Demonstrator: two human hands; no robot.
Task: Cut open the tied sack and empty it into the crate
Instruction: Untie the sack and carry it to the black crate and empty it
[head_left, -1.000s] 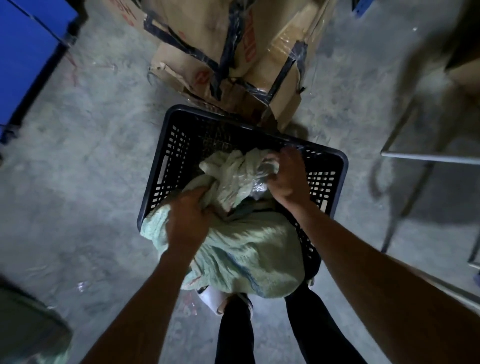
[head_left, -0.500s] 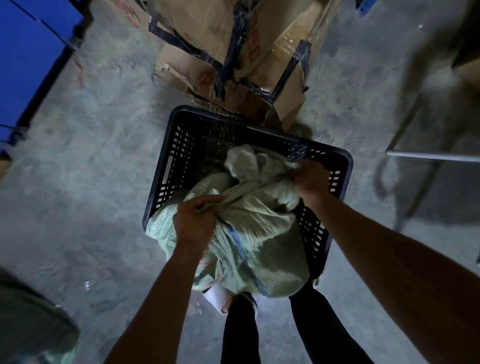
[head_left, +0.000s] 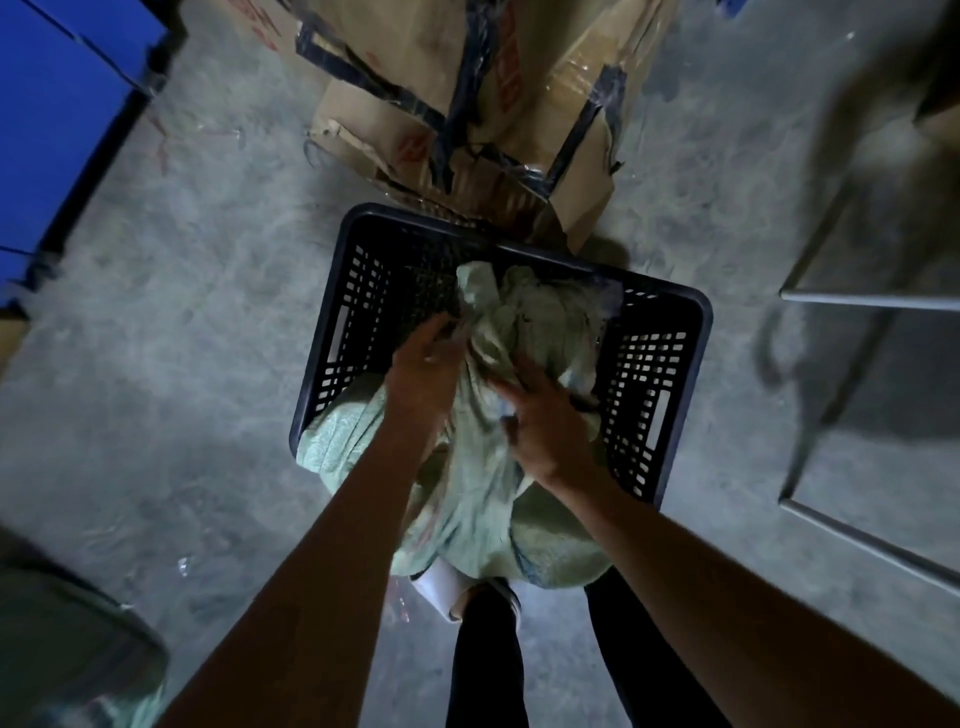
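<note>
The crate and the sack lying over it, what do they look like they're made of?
Crate: looks like dark moulded plastic with a matt finish, judging by the rounded rim and the regular slotted holes in its walls.
Sack: probably woven plastic fabric, pale green; it creases and bunches softly, and a fine weave texture shows.

This looks like a storeroom or warehouse. The bare concrete floor (head_left: 156, 322) is stained and dimly lit, battered cardboard boxes (head_left: 467, 93) strapped with dark tape stand stacked on it, a black plastic crate (head_left: 670, 395) sits before them, and a blue cabinet (head_left: 47, 114) lines one side.
</note>
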